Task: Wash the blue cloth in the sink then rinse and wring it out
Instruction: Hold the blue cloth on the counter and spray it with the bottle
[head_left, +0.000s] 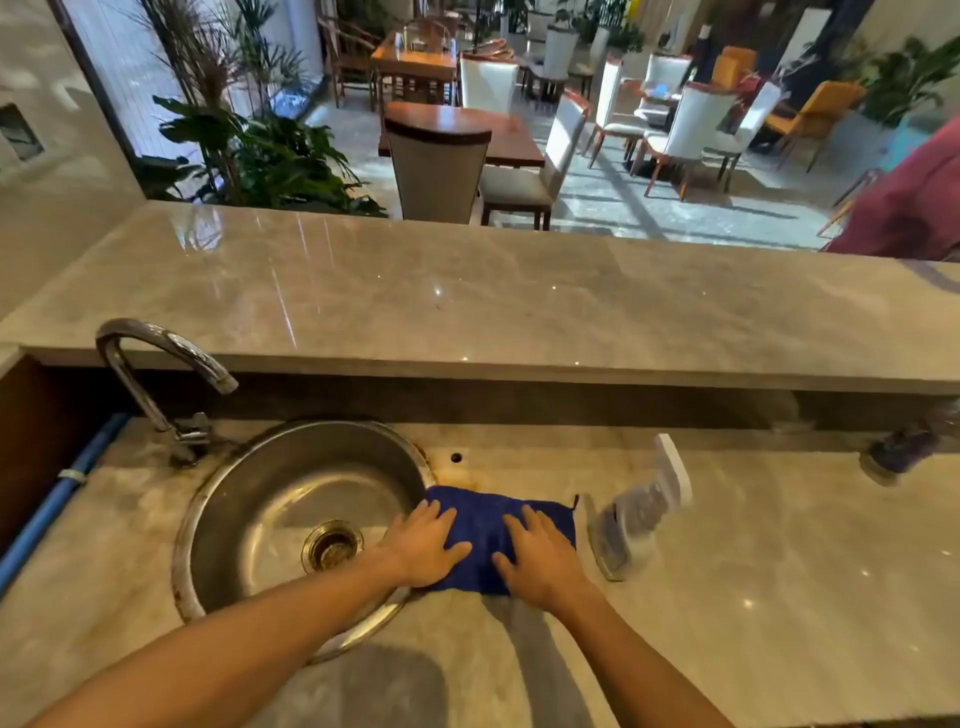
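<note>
A blue cloth (488, 525) lies flat on the marble counter, just right of the round steel sink (260, 499), its left edge at the sink rim. My left hand (426, 545) rests palm down on the cloth's left part, fingers spread. My right hand (540, 561) presses flat on its right part, fingers also spread. Neither hand grips the cloth. The chrome tap (156, 364) stands at the sink's back left, and no water is running. The sink bowl holds nothing but its drain (332, 545).
A clear plastic bottle with a white cap (639, 514) lies on its side right of the cloth. A dark round object (898, 452) sits at the far right. A raised marble ledge (467, 301) runs behind the sink. A blue pipe (57, 504) runs along the left.
</note>
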